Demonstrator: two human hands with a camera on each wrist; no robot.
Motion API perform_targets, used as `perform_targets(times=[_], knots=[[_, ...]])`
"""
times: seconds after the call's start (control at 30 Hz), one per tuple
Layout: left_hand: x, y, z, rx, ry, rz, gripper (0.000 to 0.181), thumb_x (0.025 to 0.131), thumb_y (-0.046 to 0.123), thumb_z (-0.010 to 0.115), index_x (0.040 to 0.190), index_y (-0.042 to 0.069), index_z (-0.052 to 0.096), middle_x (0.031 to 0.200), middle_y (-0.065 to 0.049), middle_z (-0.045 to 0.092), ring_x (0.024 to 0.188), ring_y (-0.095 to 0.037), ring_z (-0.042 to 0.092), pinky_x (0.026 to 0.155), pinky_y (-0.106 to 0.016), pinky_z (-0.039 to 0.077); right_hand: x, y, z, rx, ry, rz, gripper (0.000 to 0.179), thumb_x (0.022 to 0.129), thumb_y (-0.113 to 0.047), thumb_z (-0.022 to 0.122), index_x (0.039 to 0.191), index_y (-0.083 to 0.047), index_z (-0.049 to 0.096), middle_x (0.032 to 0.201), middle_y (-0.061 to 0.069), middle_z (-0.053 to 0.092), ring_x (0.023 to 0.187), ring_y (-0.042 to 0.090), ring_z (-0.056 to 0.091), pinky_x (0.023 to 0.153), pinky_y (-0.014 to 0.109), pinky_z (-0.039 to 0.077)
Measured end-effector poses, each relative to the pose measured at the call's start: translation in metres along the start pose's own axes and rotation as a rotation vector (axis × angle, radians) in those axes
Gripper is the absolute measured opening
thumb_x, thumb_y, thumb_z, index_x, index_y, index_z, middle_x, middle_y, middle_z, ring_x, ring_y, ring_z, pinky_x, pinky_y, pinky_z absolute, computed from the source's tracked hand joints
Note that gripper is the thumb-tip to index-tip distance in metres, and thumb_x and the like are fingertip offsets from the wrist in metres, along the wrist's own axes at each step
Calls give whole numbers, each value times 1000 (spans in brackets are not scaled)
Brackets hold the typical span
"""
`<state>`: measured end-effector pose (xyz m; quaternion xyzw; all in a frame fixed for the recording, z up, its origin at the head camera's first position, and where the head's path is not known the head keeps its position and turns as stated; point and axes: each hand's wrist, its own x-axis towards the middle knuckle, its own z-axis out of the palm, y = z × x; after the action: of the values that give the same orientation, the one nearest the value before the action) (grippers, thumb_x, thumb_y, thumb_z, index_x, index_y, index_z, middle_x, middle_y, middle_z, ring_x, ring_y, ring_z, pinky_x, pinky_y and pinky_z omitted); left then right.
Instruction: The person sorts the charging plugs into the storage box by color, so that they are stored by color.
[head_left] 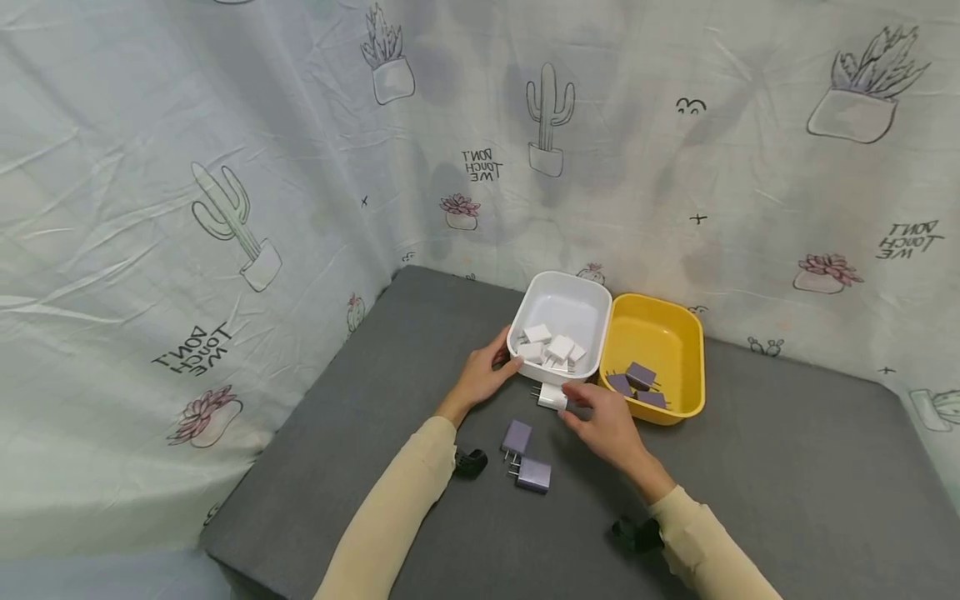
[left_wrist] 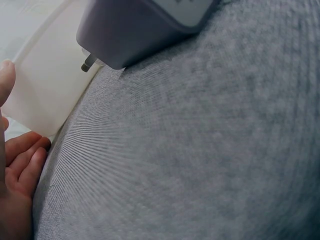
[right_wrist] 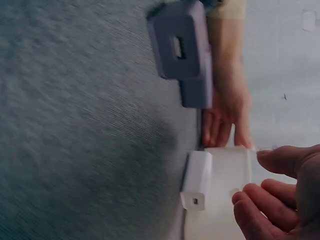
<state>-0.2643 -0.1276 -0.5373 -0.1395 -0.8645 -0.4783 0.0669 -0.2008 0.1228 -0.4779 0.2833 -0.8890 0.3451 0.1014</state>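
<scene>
My left hand (head_left: 482, 375) holds the near left corner of a white plastic bin (head_left: 566, 287), its thumb by the front rim and its fingers along the side. Several white charger plugs (head_left: 560, 347) lie inside that bin. Just in front of it, a single white charger plug (head_left: 553, 397) rests on the grey table. My right hand (head_left: 606, 421) hovers beside this plug; in the right wrist view the thumb and curved fingers (right_wrist: 265, 205) stand apart with nothing between them. Two purple charger plugs (head_left: 534, 474) lie on the table between my forearms, prongs showing.
Touching the white bin on its right is a yellow bin (head_left: 693, 358) with several purple plugs (head_left: 641, 377) at its near end. A patterned curtain (head_left: 630, 208) hangs behind and to the left of the grey table (head_left: 787, 467). Dark straps (head_left: 471, 463) hang by both forearms.
</scene>
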Motion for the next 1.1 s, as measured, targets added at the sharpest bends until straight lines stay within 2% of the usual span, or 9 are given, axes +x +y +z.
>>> perform_targets(times=[0.27,0.47,0.63,0.77,0.9,1.1], knots=[[-1,2,1,-2,8,25,69,97,32,61,155,16,29,141,-12,56,122,-22,61,103,-33,51,-1,12,9,-150,-130,46,56,78,-16,81,127,1,62,120,17,69,106,32,67,92,50,54],[1,2,2,3,4,23,69,96,33,62,155,17,29,142,-11,56,122,-21,61,103,-32,51,1,18,13,-199,-159,64,54,78,-15,81,126,0,62,122,18,67,112,34,64,96,51,52],[2,2,2,0,4,28,69,96,33,62,155,18,28,142,-11,56,122,-21,61,103,-32,51,4,18,13,-177,-145,86,48,74,-11,83,118,-2,65,112,14,70,100,29,67,87,47,56],[2,2,2,-5,-2,23,70,96,33,62,155,19,27,142,-10,55,123,-21,61,104,-32,50,9,18,13,-167,-174,109,42,73,-11,84,111,-6,67,100,9,69,87,21,64,77,41,56],[2,3,2,-3,6,22,69,96,33,62,155,19,28,143,-10,54,123,-20,61,103,-32,50,14,20,15,-184,-195,106,36,74,-16,84,105,-8,68,95,7,68,82,18,60,72,38,53],[0,3,1,-4,10,14,69,96,33,62,155,19,28,144,-11,54,124,-22,60,104,-34,50,16,24,22,-189,-163,93,32,73,-18,85,99,-9,69,91,7,68,79,18,61,69,37,52]])
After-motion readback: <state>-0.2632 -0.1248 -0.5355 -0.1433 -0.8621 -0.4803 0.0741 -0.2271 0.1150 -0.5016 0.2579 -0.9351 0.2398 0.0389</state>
